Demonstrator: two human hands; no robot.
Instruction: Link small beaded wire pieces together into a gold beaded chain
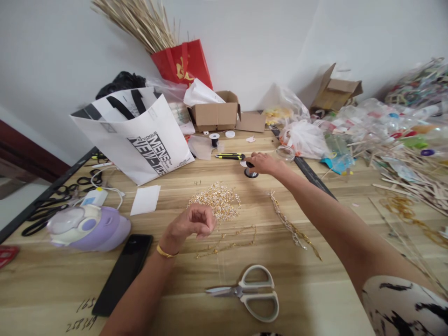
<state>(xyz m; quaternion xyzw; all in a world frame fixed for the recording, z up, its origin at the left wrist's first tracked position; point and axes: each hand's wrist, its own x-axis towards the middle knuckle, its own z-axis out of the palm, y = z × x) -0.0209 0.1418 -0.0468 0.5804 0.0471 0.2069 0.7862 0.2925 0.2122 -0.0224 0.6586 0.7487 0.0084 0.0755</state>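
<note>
Scissors (pixel 245 293), one pair, lie nearest my view. I see the left hand (pixel 201 219), fingertips together (anything between them, I cannot tell), beside one bead pile (pixel 224 200); the right hand (pixel 261 163) touches one spool (pixel 251 172), grip unclear. One bag (pixel 140 135) reads "MENS"; the table (pixel 189 317), "165" and "258369".

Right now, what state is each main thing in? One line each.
Left hand: thumb and fingertips together; too unclear whether anything is held.
Right hand: arm extended, fingers at the dark spool; grip unclear.
Shiny pieces: loose, heaped.
Gold chain: laid out, slack.
Scissors: lying flat, handles apart.
Phone: flat, upper face dark.
White bag: standing, top open.
Cardboard box: open.
Red bag: tilted, stuffed with strips.
</note>
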